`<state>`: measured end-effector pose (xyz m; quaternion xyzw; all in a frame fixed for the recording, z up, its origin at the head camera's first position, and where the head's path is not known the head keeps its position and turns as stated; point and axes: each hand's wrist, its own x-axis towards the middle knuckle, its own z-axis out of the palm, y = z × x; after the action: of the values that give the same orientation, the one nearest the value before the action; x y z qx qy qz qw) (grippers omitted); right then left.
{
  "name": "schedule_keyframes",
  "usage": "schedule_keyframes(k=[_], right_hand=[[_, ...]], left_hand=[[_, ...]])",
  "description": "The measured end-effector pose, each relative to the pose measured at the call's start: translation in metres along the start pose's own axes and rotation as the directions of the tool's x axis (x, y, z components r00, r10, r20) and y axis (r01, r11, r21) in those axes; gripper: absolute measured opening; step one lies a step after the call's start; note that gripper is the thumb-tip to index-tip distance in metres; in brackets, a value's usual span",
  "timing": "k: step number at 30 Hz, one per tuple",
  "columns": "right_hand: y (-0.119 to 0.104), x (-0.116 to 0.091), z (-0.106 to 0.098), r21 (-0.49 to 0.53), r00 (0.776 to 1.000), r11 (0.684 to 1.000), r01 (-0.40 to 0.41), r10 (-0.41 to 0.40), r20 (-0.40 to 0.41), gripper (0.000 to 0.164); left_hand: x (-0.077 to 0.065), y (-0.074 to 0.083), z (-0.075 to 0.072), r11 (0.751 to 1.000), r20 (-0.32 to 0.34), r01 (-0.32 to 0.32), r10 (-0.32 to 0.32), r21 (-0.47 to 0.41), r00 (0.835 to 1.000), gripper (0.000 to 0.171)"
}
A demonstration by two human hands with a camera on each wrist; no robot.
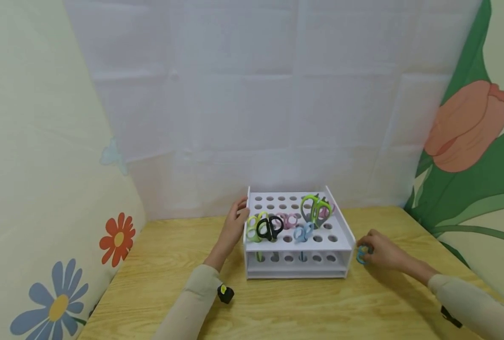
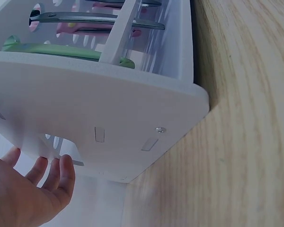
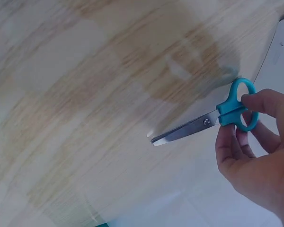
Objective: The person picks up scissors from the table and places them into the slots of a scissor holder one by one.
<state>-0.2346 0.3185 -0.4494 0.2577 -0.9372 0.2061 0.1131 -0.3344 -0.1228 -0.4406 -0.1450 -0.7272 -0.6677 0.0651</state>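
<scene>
A white tiered rack (image 1: 296, 274) with round holes stands on the table. Its top holds several scissors upright by their handles: black scissors (image 1: 258, 231), yellow-green scissors (image 1: 252, 234), light blue scissors (image 1: 309, 233), pink ones and larger bright green scissors (image 1: 316, 212). My left hand (image 1: 231, 226) is at the rack's left side, its fingertips touching the side panel (image 2: 128, 109) near an oval cutout. Right of the rack, my right hand (image 1: 381, 251) pinches small teal scissors (image 3: 232, 108) by the handle loops. Their closed blades point away from the palm, above the tabletop.
The wooden table (image 1: 179, 264) extends around the rack on both sides and in front. Behind it hangs a white cloth (image 1: 234, 94). Flower-printed cloths flank the table, with a tulip (image 1: 468, 127) on the right and a red flower (image 1: 118, 239) on the left.
</scene>
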Motion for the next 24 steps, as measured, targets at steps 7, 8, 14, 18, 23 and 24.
schedule_keyframes(k=[7, 8, 14, 18, 23, 24], right_hand=[[-0.003, -0.002, -0.004, 0.144, 0.997, 0.989, -0.025, 0.013, 0.079, 0.017], [-0.004, -0.002, -0.004, 0.157, 0.997, 0.987, -0.025, 0.012, 0.082, 0.017], [-0.008, -0.005, -0.009, 0.173, 0.998, 0.985, 0.0, -0.011, 0.063, 0.016], [-0.009, -0.006, -0.011, 0.154, 0.998, 0.988, -0.011, 0.001, 0.062, 0.016], [-0.01, -0.004, -0.015, 0.101, 1.0, 0.995, 0.009, -0.012, 0.026, 0.018], [-0.011, -0.003, -0.017, 0.098, 1.0, 0.995, 0.015, -0.016, 0.012, 0.018]], left_hand=[[0.001, 0.0, 0.0, 1.0, 0.002, -0.005, 0.005, 0.004, 1.0, 0.048], [0.001, 0.0, 0.0, 1.0, 0.0, -0.007, 0.007, 0.006, 1.0, 0.048], [0.001, -0.002, 0.002, 1.0, 0.003, -0.004, 0.004, -0.004, 1.0, 0.05], [0.002, -0.003, 0.002, 1.0, 0.003, -0.026, 0.026, -0.01, 1.0, 0.051], [0.001, -0.002, 0.001, 1.0, 0.004, -0.027, 0.027, -0.012, 1.0, 0.05], [0.0, -0.001, 0.0, 1.0, 0.003, -0.025, 0.025, -0.012, 1.0, 0.05]])
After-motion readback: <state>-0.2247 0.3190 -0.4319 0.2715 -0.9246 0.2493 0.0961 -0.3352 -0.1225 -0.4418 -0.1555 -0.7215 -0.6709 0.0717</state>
